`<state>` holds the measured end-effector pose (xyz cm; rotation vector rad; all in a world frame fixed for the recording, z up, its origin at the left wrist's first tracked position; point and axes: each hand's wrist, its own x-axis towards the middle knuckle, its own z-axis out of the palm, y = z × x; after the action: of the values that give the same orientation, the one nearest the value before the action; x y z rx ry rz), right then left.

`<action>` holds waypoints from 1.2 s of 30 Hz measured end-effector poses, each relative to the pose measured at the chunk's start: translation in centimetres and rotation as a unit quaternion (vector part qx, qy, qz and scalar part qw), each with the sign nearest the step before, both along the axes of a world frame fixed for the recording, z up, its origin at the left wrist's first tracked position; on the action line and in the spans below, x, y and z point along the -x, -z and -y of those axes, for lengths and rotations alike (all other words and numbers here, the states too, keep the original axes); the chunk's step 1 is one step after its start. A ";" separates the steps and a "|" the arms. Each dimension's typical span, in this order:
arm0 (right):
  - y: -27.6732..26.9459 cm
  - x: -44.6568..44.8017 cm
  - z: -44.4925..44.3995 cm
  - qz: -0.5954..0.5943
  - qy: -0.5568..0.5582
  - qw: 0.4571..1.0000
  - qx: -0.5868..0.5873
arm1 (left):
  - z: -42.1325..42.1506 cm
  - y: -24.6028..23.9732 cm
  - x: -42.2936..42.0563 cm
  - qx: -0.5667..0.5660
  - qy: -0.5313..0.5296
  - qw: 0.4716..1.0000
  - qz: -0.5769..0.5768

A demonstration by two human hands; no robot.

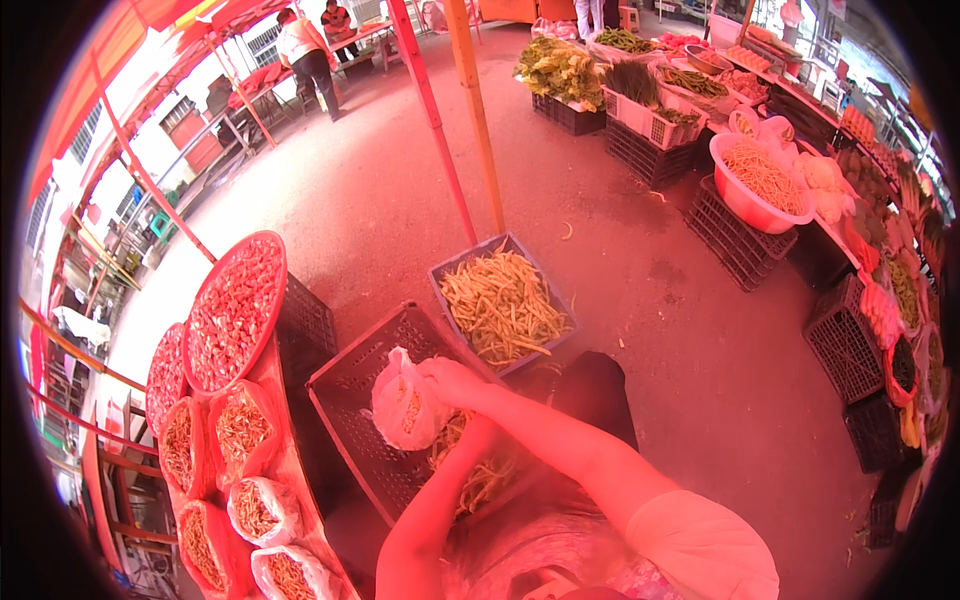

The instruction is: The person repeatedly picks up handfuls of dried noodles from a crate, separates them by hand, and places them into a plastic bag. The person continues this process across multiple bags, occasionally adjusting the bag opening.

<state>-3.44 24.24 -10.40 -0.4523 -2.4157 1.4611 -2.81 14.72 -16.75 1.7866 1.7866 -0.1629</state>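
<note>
A thin plastic bag (391, 430) with small pale pieces, perhaps shelled beans, hangs over a dark slatted plastic crate (352, 390). My right hand (452, 381) grips the bag at its upper right side. My left hand (480, 433) is just below, mostly hidden under my right forearm, so its fingers and anything in them cannot be made out. Long bean pods (484, 484) lie in the crate beneath my arms. Right beyond it, a blue-grey plastic crate (565, 324) is heaped with yellowish bean pods (506, 300).
At left, a table (289, 480) bears round trays of red pieces (236, 315) and open bags of dried goods (244, 431). Two tent poles (476, 112) rise behind the bean crate. Vegetable stalls (652, 120) line the right. Another person (307, 56) stands far back.
</note>
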 end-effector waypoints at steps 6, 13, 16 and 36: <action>-2.0 -1.5 1.1 -0.016 0.005 0.999 0.033 | 5.1 -7.5 0.7 -0.097 -0.102 0.984 0.112; -3.6 -4.1 2.3 0.028 -0.022 0.990 0.135 | 7.9 -12.2 1.9 -0.218 -0.446 0.805 0.323; -4.0 -4.0 3.2 -0.147 -0.032 0.988 0.036 | 7.6 -12.2 3.1 -0.275 -0.549 0.699 0.367; -4.2 -5.4 3.7 -0.091 -0.048 0.906 0.411 | 7.9 -10.1 3.4 -0.413 -0.479 0.505 0.587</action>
<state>1.94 20.53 -6.25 -0.3326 -1.5957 2.4118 -6.22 6.87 -6.61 0.4715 1.3588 2.0885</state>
